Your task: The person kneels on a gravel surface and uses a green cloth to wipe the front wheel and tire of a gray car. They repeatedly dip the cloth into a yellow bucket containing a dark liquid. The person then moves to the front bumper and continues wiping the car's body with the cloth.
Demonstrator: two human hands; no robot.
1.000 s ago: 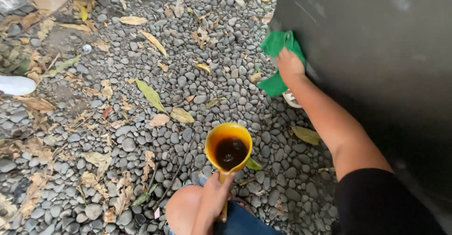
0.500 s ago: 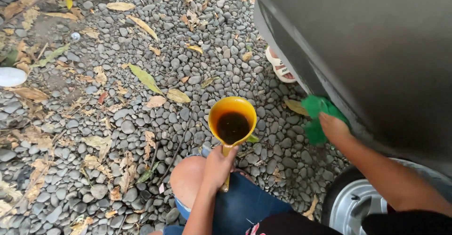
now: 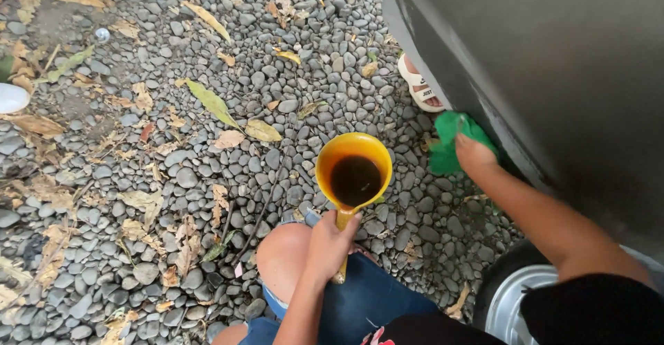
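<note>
Two hands busy: left hand (image 3: 330, 243) gripping yellow dipper (image 3: 353, 172), right hand (image 3: 474, 155) pressing green cloth (image 3: 449, 144) on car panel (image 3: 546, 68).
Dark liquid sits high; tilt your wrist and it likely spills onto gravel (image 3: 207, 179).

A yellow-orange dipper (image 3: 354, 172) holds dark brown liquid; the cloth (image 3: 451, 143) is green.
</note>
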